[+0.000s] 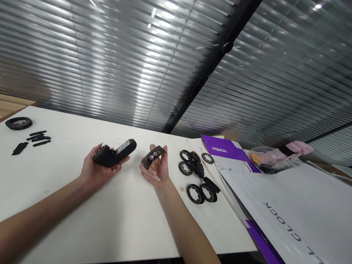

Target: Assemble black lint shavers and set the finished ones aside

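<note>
A black curved device [115, 153] with a pale printed label rests in my left hand [96, 170], whose fingers wrap under and around it. To its right, my right hand [158, 170] grips a small dark curved piece [153, 157] with two round silvery spots between thumb and fingers. The two held things are apart, both raised over the white table [132, 216]. Right of my right hand lie several black rings [195, 194] with notched inner edges, along with some dark lumpy parts [198, 168].
At the far left are a larger black ring [18, 123] and several black strips [38, 137]. A purple and white box [227, 149], a large white printed sheet [297, 209] and a pink wrapped item [283, 154] occupy the right. Behind the table stands a slatted glass wall [110, 66].
</note>
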Available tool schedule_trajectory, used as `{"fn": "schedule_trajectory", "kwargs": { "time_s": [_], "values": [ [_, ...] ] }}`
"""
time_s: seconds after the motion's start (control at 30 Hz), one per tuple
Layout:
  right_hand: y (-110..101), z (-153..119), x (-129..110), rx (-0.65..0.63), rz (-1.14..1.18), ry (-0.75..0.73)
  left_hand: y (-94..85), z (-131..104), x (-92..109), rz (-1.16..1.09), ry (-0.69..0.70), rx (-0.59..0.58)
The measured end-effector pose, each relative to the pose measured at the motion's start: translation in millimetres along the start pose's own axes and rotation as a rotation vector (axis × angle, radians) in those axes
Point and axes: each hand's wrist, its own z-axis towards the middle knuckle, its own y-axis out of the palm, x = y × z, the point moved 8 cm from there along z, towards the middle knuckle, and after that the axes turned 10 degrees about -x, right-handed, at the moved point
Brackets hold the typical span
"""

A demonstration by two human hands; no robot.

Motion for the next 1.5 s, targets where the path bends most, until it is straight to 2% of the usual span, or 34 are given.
{"fn": "schedule_trajectory", "kwargs": {
  "time_s": [0.17, 0.23, 0.73, 0.8, 0.9, 1.03, 1.23, 1.3, 1.5],
  "values": [
    [10, 0, 1, -0.254, -0.016, -0.020, -0.3, 0, 0, -0.002, -0.003, -0.003],
    [12, 0, 2, -0.312, -0.029, -0.021, -1.7, 1, 0, -0.004, -0.001, 0.002],
    [19, 2, 3, -0.333, -0.088, 0.009, -4.4, 3, 0, -0.026, -0.002, -0.008],
    [20, 2, 0, -0.290, -0.100, 0.007, -3.5, 3, 0, -0.021, -0.005, -0.016],
    [15, 3, -11, -0.127, -0.112, -0.051, 0.6, 2, -2, 0.016, -0.032, -0.051],
    [-7, -1, -31, 0.144, -0.126, -0.193, 5.5, 1, -4, 0.078, -0.058, -0.090],
    [-37, -6, -39, 0.442, -0.267, -0.221, 7.0, 2, -6, 0.142, -0.062, -0.111],
    [-38, -6, -38, 0.478, -0.318, -0.206, 5.7, 3, -7, 0.177, -0.074, -0.112],
    [-36, -5, -31, 0.479, -0.545, -0.059, 4.2, 6, -8, 0.330, -0.069, -0.143]
  ]
}}
